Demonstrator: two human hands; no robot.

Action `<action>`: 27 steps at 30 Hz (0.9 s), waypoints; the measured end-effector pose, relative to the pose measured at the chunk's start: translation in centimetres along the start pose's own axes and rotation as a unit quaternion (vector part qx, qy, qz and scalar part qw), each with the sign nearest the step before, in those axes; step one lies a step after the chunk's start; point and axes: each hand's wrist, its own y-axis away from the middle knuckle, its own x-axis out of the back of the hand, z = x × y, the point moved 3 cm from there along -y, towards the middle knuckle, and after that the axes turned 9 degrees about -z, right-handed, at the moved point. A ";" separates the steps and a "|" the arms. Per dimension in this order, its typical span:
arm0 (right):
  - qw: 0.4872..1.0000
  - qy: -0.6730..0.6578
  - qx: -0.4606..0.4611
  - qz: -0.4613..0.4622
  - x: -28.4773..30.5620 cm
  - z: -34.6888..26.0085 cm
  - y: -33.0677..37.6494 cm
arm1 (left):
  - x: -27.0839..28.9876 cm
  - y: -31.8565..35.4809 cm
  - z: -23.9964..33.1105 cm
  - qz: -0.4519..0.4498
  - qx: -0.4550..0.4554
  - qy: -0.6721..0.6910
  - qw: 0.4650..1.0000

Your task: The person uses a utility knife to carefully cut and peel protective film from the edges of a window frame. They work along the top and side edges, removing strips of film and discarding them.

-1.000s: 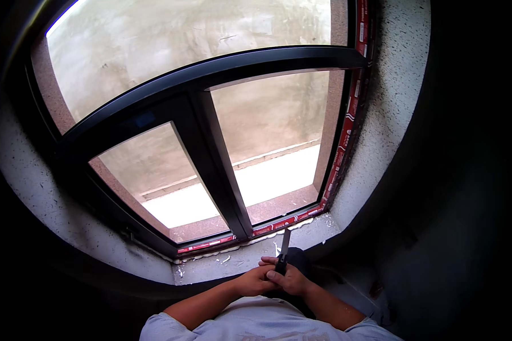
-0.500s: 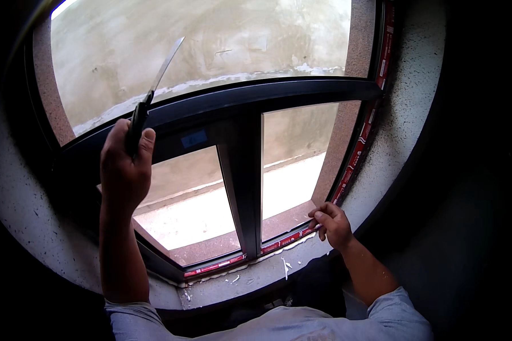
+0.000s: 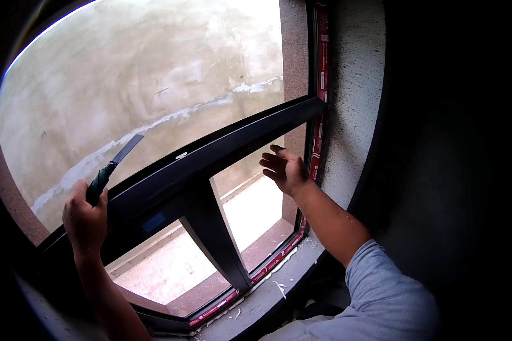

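My left hand (image 3: 85,220) is closed round the dark handle of a utility knife (image 3: 101,182), whose long blade points up and to the right. Behind the knife is the upper pane of a dark window frame (image 3: 256,125). Empty, with its fingers apart, my right hand (image 3: 290,175) is raised in front of the lower right pane, near the frame's right side. Red printed protective tape (image 3: 322,62) runs down that side and along the bottom of the frame.
Below the window, a pale sill (image 3: 261,304) carries white foam scraps (image 3: 280,288). A small white bit (image 3: 181,156) sits on the crossbar, and a blue sticker (image 3: 153,222) is on the frame below it. The rough wall reveal (image 3: 355,79) borders the right side.
My view has turned, tilting the window. My right hand has risen from the lower right corner and spread its fingers. The knife in my left hand now sits lower and leans further right.
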 end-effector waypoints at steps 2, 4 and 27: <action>0.995 -0.051 0.003 -0.082 1.8 -1.0 -3.0 | -0.2 0.1 -0.4 -0.001 0.011 0.008 1.000; 0.982 -0.087 -0.016 -0.168 3.3 -1.2 -5.2 | -0.3 0.4 -0.9 0.000 0.007 0.016 1.000; 0.943 -0.110 0.090 -0.302 4.8 0.5 -9.9 | -0.7 0.3 -2.6 0.050 -0.011 -0.023 0.998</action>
